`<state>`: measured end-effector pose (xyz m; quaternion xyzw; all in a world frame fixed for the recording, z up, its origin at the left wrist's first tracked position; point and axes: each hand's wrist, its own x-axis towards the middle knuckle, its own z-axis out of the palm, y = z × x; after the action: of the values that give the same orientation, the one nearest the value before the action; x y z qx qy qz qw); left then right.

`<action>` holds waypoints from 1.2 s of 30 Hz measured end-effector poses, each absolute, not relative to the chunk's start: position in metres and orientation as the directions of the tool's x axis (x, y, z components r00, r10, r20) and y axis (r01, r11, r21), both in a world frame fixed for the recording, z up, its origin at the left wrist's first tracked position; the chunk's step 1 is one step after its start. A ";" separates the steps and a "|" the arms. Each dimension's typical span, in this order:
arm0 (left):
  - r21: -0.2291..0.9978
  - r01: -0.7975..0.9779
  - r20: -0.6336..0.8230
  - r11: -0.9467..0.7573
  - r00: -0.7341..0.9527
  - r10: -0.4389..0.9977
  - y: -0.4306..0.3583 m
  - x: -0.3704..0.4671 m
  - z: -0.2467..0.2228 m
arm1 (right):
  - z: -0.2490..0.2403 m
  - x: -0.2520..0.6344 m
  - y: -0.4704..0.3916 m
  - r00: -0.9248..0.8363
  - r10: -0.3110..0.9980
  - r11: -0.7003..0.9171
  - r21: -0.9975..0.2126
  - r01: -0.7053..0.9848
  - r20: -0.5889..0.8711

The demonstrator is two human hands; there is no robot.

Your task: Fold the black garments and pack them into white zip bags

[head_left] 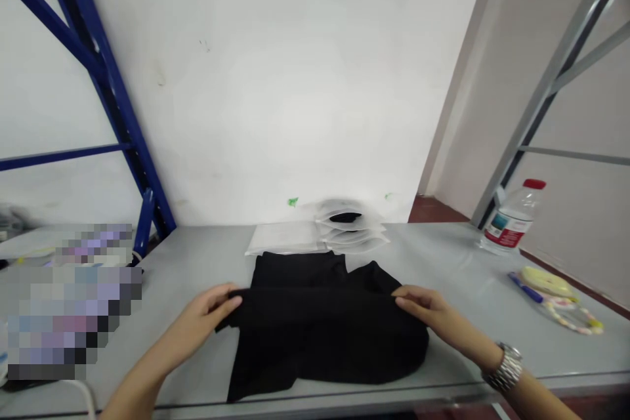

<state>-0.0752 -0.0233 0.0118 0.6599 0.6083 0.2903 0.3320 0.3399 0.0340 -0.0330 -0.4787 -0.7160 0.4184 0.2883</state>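
1. Centrally, a black cloth [335,344] lies on the grey desk [453,275], close to its front edge, its near part spread wide and a raised fold running straight across between the two hands.
2. The left hand [211,312] grasps the left end of that fold, thumb on top and fingers curled beneath.
3. The right hand [427,307] pinches the fold's right end in much the same way, between thumb and fingers; a silver watch [504,367] sits on that wrist.
4. Beyond the fold, more of the black cloth shows, with a notch between a broad left part and a pointed right part.
5. Just behind the cloth, near the white wall [305,92], lies a stack of whitish translucent bags [288,237]; their right ends gape, and something black shows in an upper opening.
6. Over on the right stands a clear bottle [512,220] with a red cap and a printed label. Nearer the front are a pale yellow item [547,281], a blue pen-like item [525,287] and a beaded loop [573,318], lying close together.
7. Blue metal framing [115,85] rises at the left, grey metal framing [546,92] at the right. The things at the far left are pixelated and cannot be made out.
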 end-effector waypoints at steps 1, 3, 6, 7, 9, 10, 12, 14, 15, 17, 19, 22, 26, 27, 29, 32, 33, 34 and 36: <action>0.788 0.613 0.026 -0.051 0.049 0.998 -0.016 -0.073 0.012 | -0.035 0.338 0.040 -0.334 0.942 0.169 -0.886 0.432 0.016; 0.707 0.705 0.069 -0.051 0.004 0.998 -0.003 -0.070 0.007 | -0.039 0.335 0.051 -0.263 0.964 0.165 -0.862 0.479 0.038; 0.454 0.891 0.055 0.010 -0.039 0.998 0.012 -0.067 -0.004 | -0.048 0.330 0.065 -0.224 0.968 0.236 -0.694 0.680 0.110; 0.390 0.920 0.053 0.029 -0.054 0.997 0.016 -0.066 -0.008 | -0.051 0.329 0.068 -0.225 0.964 0.266 -0.619 0.739 0.144; 0.331 0.943 0.076 0.029 -0.057 0.995 0.023 -0.064 -0.010 | -0.056 0.328 0.073 -0.217 0.947 0.311 -0.506 0.804 0.238; 0.320 0.947 0.100 0.007 -0.041 0.994 0.028 -0.062 -0.010 | -0.057 0.328 0.076 -0.197 0.938 0.317 -0.475 0.821 0.284; 0.285 0.956 0.146 -0.064 0.022 0.989 0.041 -0.057 -0.006 | -0.058 0.328 0.084 -0.137 0.931 0.291 -0.459 0.839 0.338; 0.264 0.954 0.168 -0.140 0.098 0.981 0.059 -0.053 -0.002 | -0.056 0.328 0.093 -0.090 0.951 0.233 -0.495 0.837 0.297; 0.262 0.951 0.169 -0.165 0.123 0.978 0.068 -0.052 -0.002 | -0.055 0.328 0.098 -0.086 0.967 0.205 -0.529 0.824 0.241; 0.263 0.947 0.164 -0.182 0.141 0.976 0.084 -0.052 -0.004 | -0.054 0.328 0.106 -0.107 0.986 0.161 -0.603 0.781 0.126; 0.265 0.948 0.167 -0.179 0.137 0.976 0.094 -0.054 -0.009 | -0.053 0.328 0.112 -0.121 0.990 0.139 -0.655 0.743 0.072; 0.271 0.944 0.194 -0.189 0.139 0.971 0.098 -0.059 -0.017 | -0.054 0.328 0.116 -0.119 0.987 0.158 -0.682 0.714 0.105; 0.307 0.925 0.231 -0.224 0.156 0.960 0.097 -0.059 -0.018 | -0.052 0.324 0.115 -0.135 0.978 0.208 -0.702 0.681 0.159; 0.319 0.918 0.245 -0.235 0.160 0.956 0.095 -0.058 -0.015 | -0.051 0.323 0.114 -0.134 0.976 0.218 -0.703 0.677 0.174; 0.338 0.905 0.280 -0.259 0.166 0.946 0.088 -0.054 -0.005 | -0.047 0.323 0.112 -0.117 0.970 0.236 -0.704 0.670 0.215; 0.407 0.861 0.371 -0.305 0.149 0.917 0.063 -0.051 0.011 | -0.040 0.331 0.100 -0.089 0.939 0.316 -0.735 0.600 0.331; 0.444 0.834 0.402 -0.328 0.141 0.905 0.050 -0.052 0.015 | -0.038 0.335 0.094 -0.091 0.925 0.353 -0.747 0.564 0.369; 0.484 0.800 0.423 -0.354 0.140 0.895 0.035 -0.054 0.016 | -0.037 0.341 0.086 -0.102 0.911 0.391 -0.754 0.528 0.400; 0.513 0.760 0.405 -0.399 0.195 0.893 0.006 -0.061 0.012 | -0.038 0.354 0.067 -0.146 0.892 0.441 -0.750 0.493 0.428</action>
<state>-0.0612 0.0057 0.0121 0.7666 0.5392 0.3342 0.0997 0.3539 0.0669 -0.0380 -0.4789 -0.7231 0.2244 0.4444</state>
